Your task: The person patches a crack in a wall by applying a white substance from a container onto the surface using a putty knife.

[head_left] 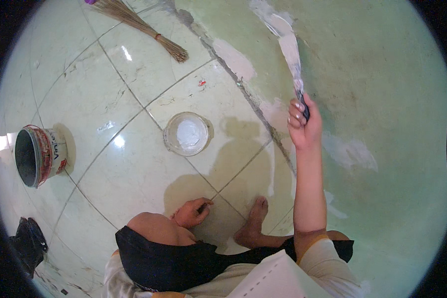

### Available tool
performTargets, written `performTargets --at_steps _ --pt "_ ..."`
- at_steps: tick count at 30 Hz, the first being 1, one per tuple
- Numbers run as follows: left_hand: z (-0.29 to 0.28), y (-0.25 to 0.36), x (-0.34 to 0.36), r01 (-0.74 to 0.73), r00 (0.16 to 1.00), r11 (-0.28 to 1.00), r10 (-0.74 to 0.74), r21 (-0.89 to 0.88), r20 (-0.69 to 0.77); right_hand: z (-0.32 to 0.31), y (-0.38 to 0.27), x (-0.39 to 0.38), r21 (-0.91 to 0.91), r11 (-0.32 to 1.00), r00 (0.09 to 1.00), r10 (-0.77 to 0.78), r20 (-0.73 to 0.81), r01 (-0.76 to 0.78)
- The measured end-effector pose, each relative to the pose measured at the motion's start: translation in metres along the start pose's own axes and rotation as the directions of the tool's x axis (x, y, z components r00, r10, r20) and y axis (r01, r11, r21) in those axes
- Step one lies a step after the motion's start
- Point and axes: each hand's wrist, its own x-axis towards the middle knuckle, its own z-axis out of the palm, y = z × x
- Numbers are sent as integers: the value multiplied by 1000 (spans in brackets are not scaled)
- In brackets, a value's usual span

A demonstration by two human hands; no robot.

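Observation:
My right hand (305, 129) is wrapped round the black handle of a putty knife (290, 52), its blade coated in white paste. The blade meets the light green wall (377, 89) at a smear of white paste (263, 10). Close to my bent knee, my left hand (192, 212) is curled closed; a dark spot shows between its fingers, and I cannot make out whether it is an object or shadow. Ahead of that hand, a round clear tub (167, 141) stands on the floor with white paste (188, 133) inside.
A stick broom (144, 27) lies on the tiled floor (129, 174) at the far left. A white and red bucket (54, 149) stands at the left, with dark cloth (29, 243) nearer me. White patches (350, 151) mark the wall, and a rough grey joint (256, 107) runs along its base.

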Motion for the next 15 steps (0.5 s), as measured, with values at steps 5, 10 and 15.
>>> performTargets --at_steps 5,10,15 --pt "1 -2 3 -33 999 999 33 -6 19 33 -8 45 -10 1000 999 5 51 -5" --pt "0 -5 0 -12 1000 1000 12 -14 5 3 -12 17 38 999 1000 -17 -11 17" --pt "-4 4 1 18 999 999 -19 29 34 8 11 -7 -68 998 998 -10 -62 6"
